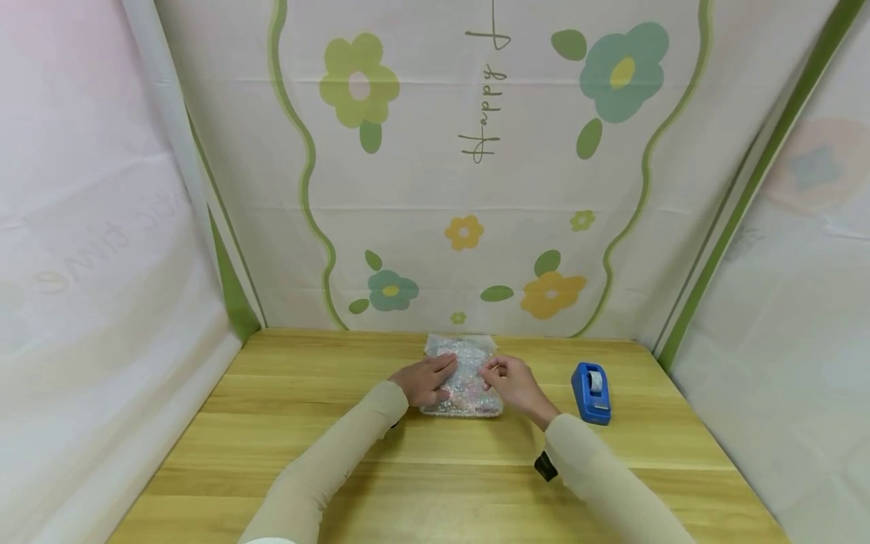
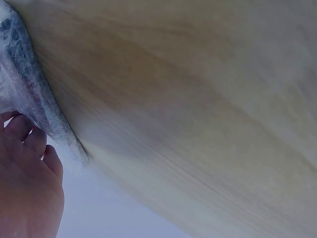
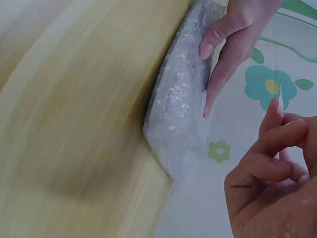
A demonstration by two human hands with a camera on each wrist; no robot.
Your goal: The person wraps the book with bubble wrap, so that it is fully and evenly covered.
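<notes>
A flat package in clear bubble wrap (image 1: pixel 469 400) lies on the wooden table near its back edge, with pinkish colours showing through. My left hand (image 1: pixel 424 380) rests on its left side, fingers stretched over the wrap, as the right wrist view also shows with that hand (image 3: pixel 237 37) on top. At the package's right edge, my right hand (image 1: pixel 516 384) pinches a small translucent strip of tape (image 3: pixel 281 103) between thumb and finger, its other fingers curled. In the left wrist view only a corner of the bubble wrap (image 2: pixel 37 89) shows by the fingers.
A blue tape dispenser (image 1: pixel 593 408) with a roll in it stands on the table to the right of my right hand. Behind the table hangs a flower-printed cloth (image 1: pixel 421 174), with pale cloth walls on both sides.
</notes>
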